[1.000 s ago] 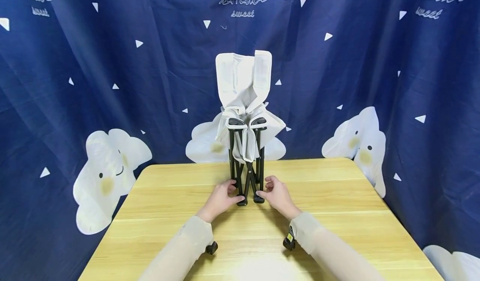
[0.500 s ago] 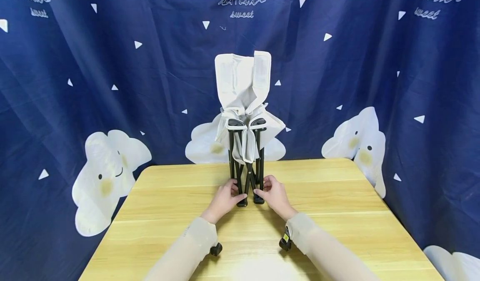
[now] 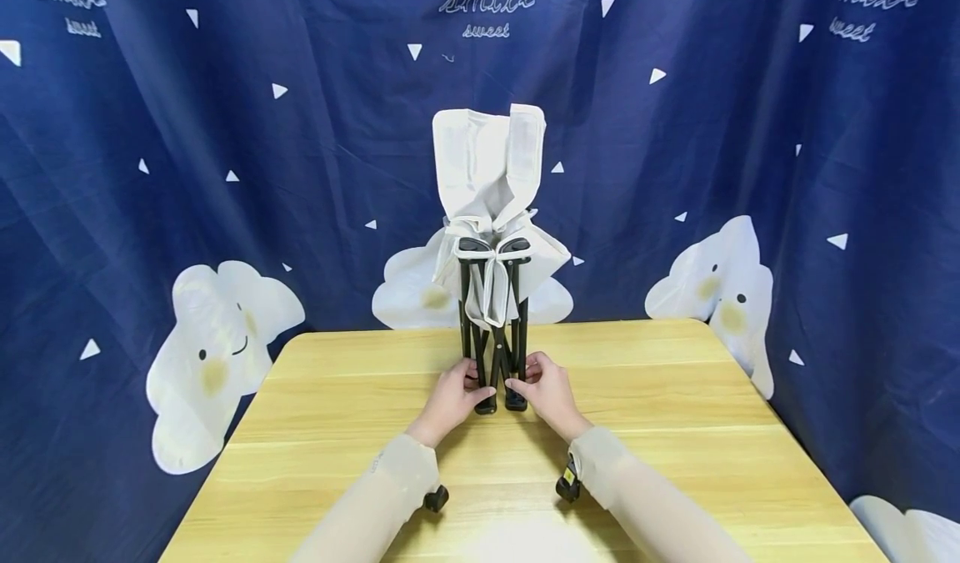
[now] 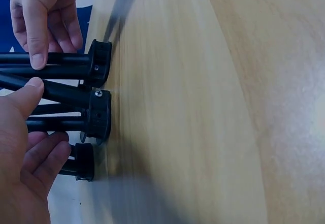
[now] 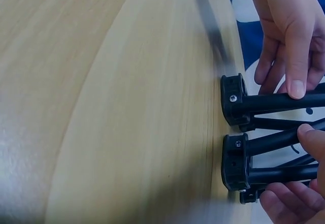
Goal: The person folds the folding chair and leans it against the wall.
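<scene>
A small folding chair point(image 3: 489, 158) stands upright on the table in the head view, its white fabric seat bunched up over black legs gathered close together. My left hand point(image 3: 448, 398) grips the legs on the left, thumb across the front and fingers reaching behind. On the other side, my right hand point(image 3: 551, 392) holds the right legs the same way, low near the feet. In the left wrist view, two front plastic feet point(image 4: 100, 113) with screws sit side by side on the tabletop. From the right wrist, the left thumb point(image 5: 297, 88) lies along a black tube.
The wooden table point(image 3: 337, 454) extends around the chair on both sides and in front. Behind it hangs a dark blue curtain point(image 3: 330, 154) with white clouds and triangles. A black wrist camera point(image 3: 568, 481) sits under the right cuff, another point(image 3: 435, 499) under the left.
Both hands have closed in around the chair's legs, thumbs moving slightly inward. The forearms have shifted a little toward the middle. The chair stays in its place.
</scene>
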A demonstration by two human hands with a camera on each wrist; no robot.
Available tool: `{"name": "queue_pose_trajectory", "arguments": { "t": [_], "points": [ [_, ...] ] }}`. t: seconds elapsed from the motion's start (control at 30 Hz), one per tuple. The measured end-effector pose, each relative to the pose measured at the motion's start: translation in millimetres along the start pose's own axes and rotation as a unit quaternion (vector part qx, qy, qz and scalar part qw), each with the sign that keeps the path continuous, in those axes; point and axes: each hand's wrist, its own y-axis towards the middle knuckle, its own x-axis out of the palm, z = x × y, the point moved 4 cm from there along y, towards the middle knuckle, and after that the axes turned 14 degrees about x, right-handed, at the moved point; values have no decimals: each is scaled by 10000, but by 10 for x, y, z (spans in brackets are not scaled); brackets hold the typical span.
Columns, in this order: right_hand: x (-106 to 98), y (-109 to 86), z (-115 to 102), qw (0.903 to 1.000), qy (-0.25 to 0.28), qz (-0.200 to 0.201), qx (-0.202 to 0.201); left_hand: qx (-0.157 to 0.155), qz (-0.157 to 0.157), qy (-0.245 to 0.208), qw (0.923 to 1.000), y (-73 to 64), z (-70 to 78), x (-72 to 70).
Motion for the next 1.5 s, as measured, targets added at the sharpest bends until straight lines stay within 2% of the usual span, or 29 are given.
{"name": "queue_pose_trajectory", "arguments": {
  "t": [0.43, 0.73, 1.07, 1.5],
  "points": [
    [33, 29, 18, 10000, -18, 81, -55, 15, -3, 103, 9999, 46, 5, 14],
    [50, 63, -3, 9992, -192, 167, -314, 165, -151, 233, 9995, 115, -25, 20],
    [98, 111, 14, 9994, -229, 207, -174, 188, -150, -58, 9997, 166, -58, 40],
    [152, 236, 20, 9993, -157, 347, 29, 343, 10, -16, 9994, 260, -86, 60]
  ]
}}
